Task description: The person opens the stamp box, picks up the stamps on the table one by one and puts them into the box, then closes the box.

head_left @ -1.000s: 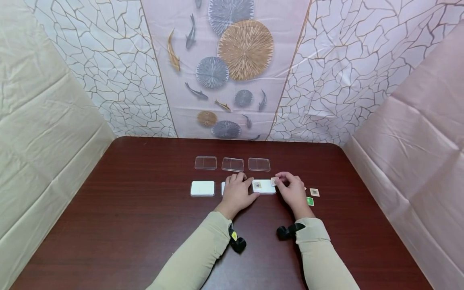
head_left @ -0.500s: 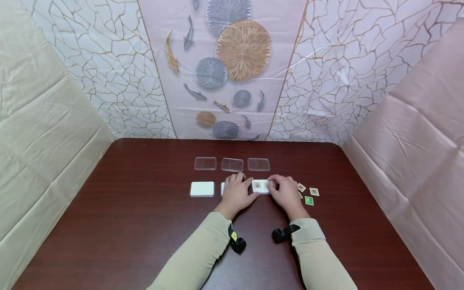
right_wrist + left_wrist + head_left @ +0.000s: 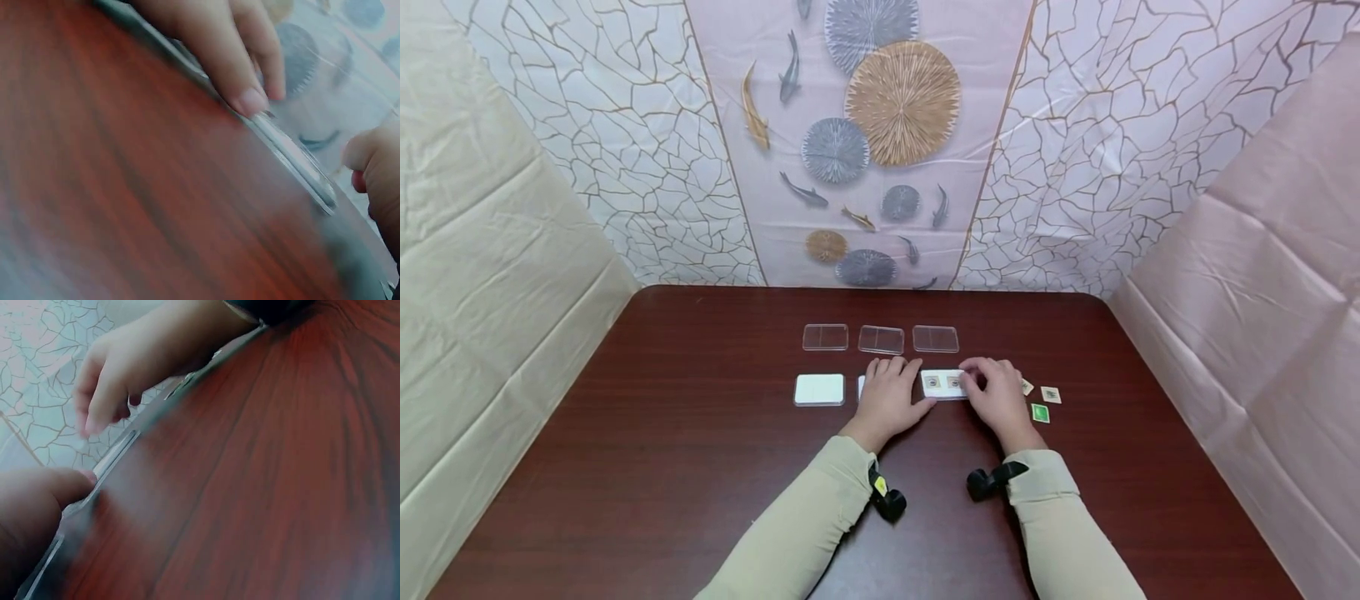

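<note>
In the head view, a white-filled clear flat case bears two small square stamps, a left stamp and a right stamp. My left hand lies palm down at its left end, the index tip near the far corner and the thumb resting on the near edge. Over the right end is my right hand, its fingers loosely bent with nothing seen between them. In the left wrist view, the right hand's fingertips hang just above the case.
Loose stamps lie right of my right hand: a pale stamp, a green stamp and a partly covered one. Another white case sits left; a further case is mostly hidden. Behind stand clear lids.
My right hand brought a stamp leftward onto the case, let go of it beside the first stamp, and drew back slightly right. The left hand stayed in place.
</note>
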`<move>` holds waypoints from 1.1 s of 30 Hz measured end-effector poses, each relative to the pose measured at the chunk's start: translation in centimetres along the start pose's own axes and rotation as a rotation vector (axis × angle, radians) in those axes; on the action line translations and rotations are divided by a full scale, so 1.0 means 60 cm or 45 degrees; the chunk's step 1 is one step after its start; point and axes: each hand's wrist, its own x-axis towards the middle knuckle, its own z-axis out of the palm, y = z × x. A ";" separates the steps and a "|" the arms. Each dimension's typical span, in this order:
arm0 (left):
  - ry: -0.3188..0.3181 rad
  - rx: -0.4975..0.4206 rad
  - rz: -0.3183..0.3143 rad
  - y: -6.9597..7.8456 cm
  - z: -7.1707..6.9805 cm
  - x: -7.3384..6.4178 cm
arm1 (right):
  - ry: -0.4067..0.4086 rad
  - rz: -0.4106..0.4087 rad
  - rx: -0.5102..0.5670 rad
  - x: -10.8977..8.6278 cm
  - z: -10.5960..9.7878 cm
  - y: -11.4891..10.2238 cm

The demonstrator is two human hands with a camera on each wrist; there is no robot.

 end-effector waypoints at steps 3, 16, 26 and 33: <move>0.019 -0.013 0.016 -0.014 -0.004 -0.002 | 0.061 -0.007 -0.035 -0.004 -0.013 0.014; -0.015 -0.018 0.042 -0.082 -0.019 -0.028 | 0.113 0.124 -0.113 -0.032 -0.079 0.085; -0.020 -0.013 0.029 -0.115 -0.033 -0.045 | 0.015 0.270 -0.192 -0.039 -0.099 0.102; -0.005 -0.035 0.056 -0.138 -0.044 -0.057 | -0.076 0.329 -0.254 -0.040 -0.102 0.099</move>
